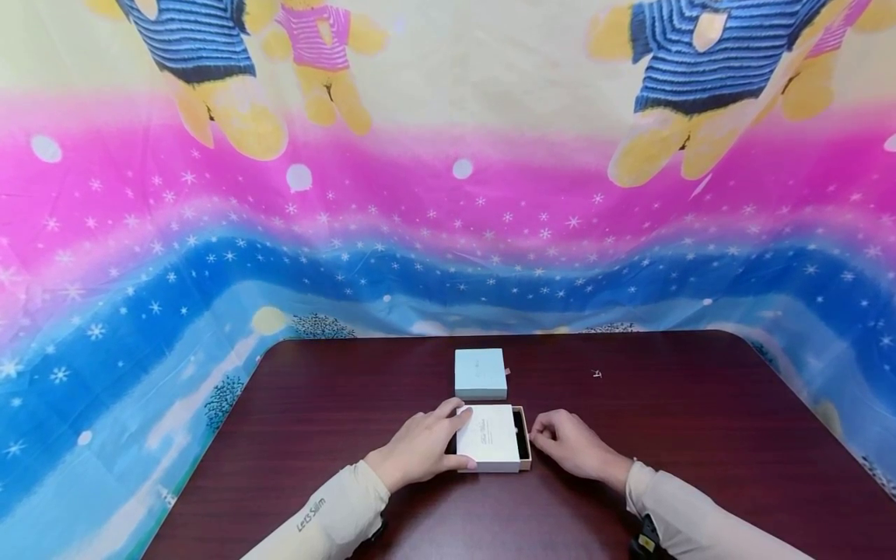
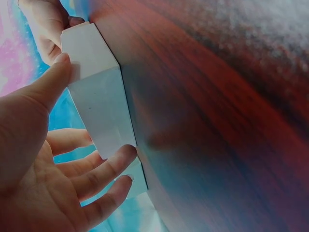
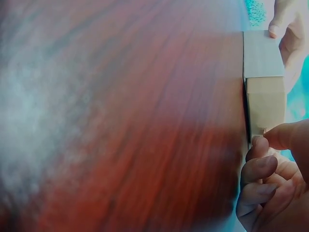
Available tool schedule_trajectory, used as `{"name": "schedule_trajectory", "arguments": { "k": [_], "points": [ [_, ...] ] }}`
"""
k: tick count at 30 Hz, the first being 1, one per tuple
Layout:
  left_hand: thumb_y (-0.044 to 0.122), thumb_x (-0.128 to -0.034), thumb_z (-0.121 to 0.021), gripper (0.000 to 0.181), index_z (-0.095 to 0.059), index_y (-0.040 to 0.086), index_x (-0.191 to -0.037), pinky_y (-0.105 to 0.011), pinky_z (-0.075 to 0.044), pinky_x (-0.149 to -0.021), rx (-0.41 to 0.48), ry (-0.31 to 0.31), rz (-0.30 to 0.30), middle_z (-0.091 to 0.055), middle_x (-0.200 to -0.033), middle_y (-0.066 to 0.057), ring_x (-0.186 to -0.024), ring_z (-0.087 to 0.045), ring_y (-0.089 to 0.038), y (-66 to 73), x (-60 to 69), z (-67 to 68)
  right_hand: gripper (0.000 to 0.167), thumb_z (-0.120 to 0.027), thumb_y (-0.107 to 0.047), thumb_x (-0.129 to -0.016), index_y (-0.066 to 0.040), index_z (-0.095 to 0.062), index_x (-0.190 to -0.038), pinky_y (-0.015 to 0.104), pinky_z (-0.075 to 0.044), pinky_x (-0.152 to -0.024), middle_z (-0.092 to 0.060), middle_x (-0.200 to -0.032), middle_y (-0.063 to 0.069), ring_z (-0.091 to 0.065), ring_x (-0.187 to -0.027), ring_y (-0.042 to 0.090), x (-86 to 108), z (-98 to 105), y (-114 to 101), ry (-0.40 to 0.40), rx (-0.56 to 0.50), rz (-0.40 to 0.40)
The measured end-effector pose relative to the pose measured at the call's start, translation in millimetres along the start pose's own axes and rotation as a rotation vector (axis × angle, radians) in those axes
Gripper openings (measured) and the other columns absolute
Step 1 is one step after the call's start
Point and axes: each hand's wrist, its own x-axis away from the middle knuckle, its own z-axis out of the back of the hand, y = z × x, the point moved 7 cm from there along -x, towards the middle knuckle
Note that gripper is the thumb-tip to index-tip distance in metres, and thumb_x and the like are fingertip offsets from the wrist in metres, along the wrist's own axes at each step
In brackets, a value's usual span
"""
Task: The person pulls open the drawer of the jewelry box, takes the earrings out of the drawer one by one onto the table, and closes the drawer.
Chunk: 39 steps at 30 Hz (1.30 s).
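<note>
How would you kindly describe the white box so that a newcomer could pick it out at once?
On the dark red table, look between the person's left hand and right hand. The white box lies there, nearer the person than the pale blue box. Unlike that closed neighbour, its drawer is partly out, showing a black inside.

L: your left hand (image 1: 423,443) is gripping the white box (image 1: 488,435) | R: your right hand (image 1: 577,445) is pinching at the right end of its inner tray (image 1: 526,449), which is jutting out | far side: 1 pale blue box (image 1: 479,373) is sitting just beyond | right rear: 1 small pale item (image 1: 596,374) is lying on the table (image 1: 315,404) | back: snowflake-printed backdrop (image 1: 420,194) is hanging
</note>
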Motion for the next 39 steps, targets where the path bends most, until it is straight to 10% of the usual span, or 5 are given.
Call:
{"name": "schedule_trajectory", "arguments": {
  "k": [39],
  "points": [
    [0.061,-0.0879,-0.069,0.081,-0.051,0.012,-0.150,-0.040,-0.055,-0.087,-0.001,0.005,0.008,-0.050,-0.150,-0.008,-0.117,-0.066,-0.018,-3.1,-1.2,-2.9,0.019,-0.063,-0.008,-0.094,-0.016,-0.069,-0.078,0.019,-0.041,-0.062,-0.051,-0.061,-0.011,-0.044,-0.056,-0.001,1.3,10.4,4.5,0.006,0.012,-0.010]
  ]
}}
